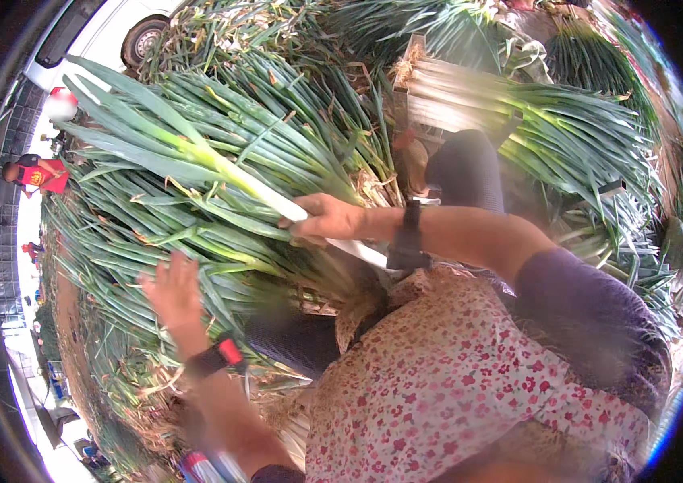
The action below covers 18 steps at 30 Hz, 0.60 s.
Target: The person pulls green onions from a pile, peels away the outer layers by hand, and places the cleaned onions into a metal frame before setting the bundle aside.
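A leek point(249, 183) with a white shank and long green leaves slants up to the left, its white end gripped by my right hand point(325, 219). Just below that wrist a pale strip point(362, 253) shows; I cannot tell whether it is another stalk or a blade. My left hand point(174, 294) hovers lower left with fingers spread, holding nothing, over or against the green leaves of a big heap of leeks point(140, 205). Whether it touches them I cannot tell.
Cleaned leeks point(454, 92) lie with white shanks lined up in a wooden crate point(400, 105) at the far right. Leek waste point(148, 402) covers the ground at lower left. A person in red point(39, 173) and a white vehicle point(104, 44) are far off left.
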Available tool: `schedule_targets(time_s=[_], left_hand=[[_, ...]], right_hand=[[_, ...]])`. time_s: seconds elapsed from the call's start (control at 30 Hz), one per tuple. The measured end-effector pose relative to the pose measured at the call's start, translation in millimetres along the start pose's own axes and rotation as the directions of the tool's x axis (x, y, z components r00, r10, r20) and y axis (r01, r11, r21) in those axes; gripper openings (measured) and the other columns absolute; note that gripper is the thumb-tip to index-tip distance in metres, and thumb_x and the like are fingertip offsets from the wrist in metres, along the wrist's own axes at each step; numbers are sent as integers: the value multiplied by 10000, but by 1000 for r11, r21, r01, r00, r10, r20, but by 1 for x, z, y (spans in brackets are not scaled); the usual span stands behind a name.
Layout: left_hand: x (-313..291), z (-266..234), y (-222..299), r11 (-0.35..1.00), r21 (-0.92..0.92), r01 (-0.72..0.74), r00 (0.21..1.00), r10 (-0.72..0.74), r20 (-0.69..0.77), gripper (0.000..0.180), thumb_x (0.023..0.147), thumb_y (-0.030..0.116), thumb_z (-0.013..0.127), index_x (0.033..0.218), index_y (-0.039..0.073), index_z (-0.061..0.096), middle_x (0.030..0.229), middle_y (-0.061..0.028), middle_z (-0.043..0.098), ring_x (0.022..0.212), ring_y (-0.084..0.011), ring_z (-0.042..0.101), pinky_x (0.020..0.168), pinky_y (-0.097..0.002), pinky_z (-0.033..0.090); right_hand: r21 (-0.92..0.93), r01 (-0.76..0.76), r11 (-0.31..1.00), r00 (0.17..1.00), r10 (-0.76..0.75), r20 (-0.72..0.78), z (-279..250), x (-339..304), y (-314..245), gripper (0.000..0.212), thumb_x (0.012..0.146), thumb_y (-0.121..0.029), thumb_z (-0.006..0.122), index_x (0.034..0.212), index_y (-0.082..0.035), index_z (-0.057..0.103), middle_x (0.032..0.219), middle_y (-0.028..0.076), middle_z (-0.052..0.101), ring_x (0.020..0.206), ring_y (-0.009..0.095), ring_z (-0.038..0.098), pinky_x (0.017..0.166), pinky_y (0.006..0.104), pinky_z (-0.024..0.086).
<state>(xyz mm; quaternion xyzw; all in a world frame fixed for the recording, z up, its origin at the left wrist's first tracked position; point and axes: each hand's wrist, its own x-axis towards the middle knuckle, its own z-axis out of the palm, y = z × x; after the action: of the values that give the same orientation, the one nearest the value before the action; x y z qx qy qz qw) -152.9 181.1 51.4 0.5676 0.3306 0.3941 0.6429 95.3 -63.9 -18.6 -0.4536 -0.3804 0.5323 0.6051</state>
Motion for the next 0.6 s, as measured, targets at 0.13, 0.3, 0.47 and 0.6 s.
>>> schedule_targets(time_s=[0.13,0.3,0.47,0.6], left_hand=[[-19,171,2,761,-527,378,860,-78,505,633,879,522,348,1280,32,351,1243,-163,456,1183,-302,392,1009,-486,267],[11,155,5,703,-631,328,852,68,519,309,863,276,533,1038,25,487,932,-80,544,878,-213,527,917,-462,387],[-1,168,8,828,-507,238,913,-12,408,270,853,241,559,1014,31,507,891,-64,553,810,-185,538,834,-412,447],[-5,168,4,834,-515,199,952,-39,304,245,850,210,570,1021,48,503,872,-57,553,730,-181,527,736,-359,463]], right_hand=[[194,-89,977,983,54,175,16,23,-16,290,787,-142,516,1022,25,546,613,18,513,492,100,472,454,234,399],[214,-18,977,998,3,69,17,21,-28,362,801,-168,525,1119,-6,472,837,41,539,728,111,522,584,241,443],[-124,367,922,929,-370,3,1,44,-28,396,698,-172,738,993,-48,506,863,24,532,825,126,503,734,266,432],[-519,354,778,893,-447,-62,16,40,-48,218,687,-156,707,794,-29,566,691,48,551,647,149,536,624,293,454]])
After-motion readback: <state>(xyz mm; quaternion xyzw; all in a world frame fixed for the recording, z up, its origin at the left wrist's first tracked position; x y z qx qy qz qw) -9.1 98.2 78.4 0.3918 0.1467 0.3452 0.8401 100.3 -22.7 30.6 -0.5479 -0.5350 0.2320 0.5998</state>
